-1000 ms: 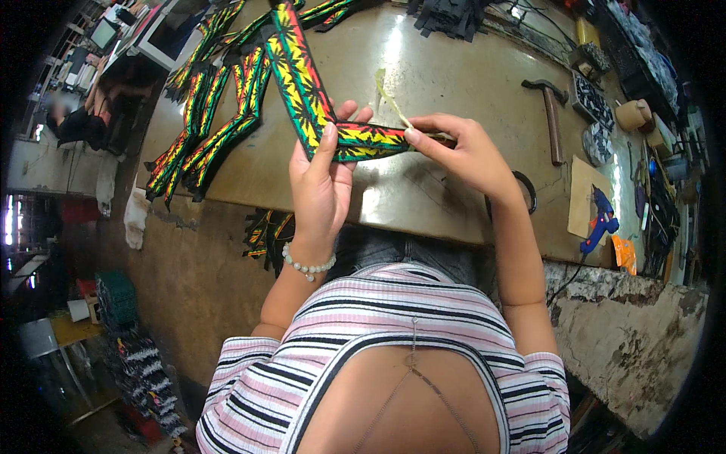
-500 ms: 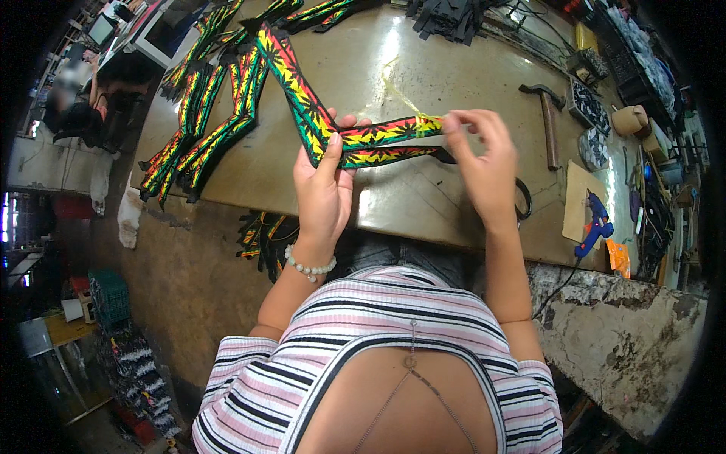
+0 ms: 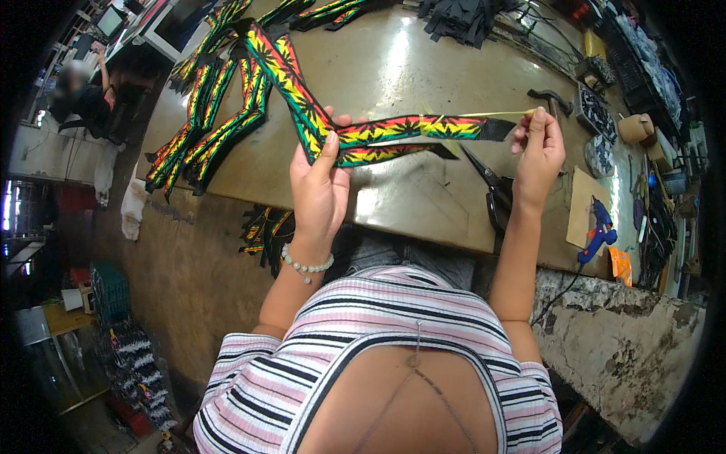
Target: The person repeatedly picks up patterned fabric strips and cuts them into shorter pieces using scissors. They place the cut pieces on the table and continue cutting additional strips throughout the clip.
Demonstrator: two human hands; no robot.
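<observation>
My left hand (image 3: 324,170) grips a folded bundle of patterned straps (image 3: 378,132), red, yellow and green with black leaf shapes and black edges. One part of the bundle slants up to the far left; two ends stretch to the right, one above the other. Around the upper end runs a thin yellow string (image 3: 484,116), pulled out taut to the right. My right hand (image 3: 538,155) pinches the string's end between thumb and fingers, just past the black tip of the strap. Black scissors (image 3: 493,189) lie on the table left of my right wrist.
More patterned straps (image 3: 227,129) lie in bundles at the table's left, and black strips (image 3: 457,19) are heaped at the far edge. A hammer (image 3: 552,102), a blue glue gun (image 3: 600,227) on a board and a cardboard roll (image 3: 635,127) are to the right. A person (image 3: 83,94) sits far left.
My right hand has moved right, away from the strap, drawing the yellow string straight. The strap's black end and the scissors now show. My left hand keeps its hold.
</observation>
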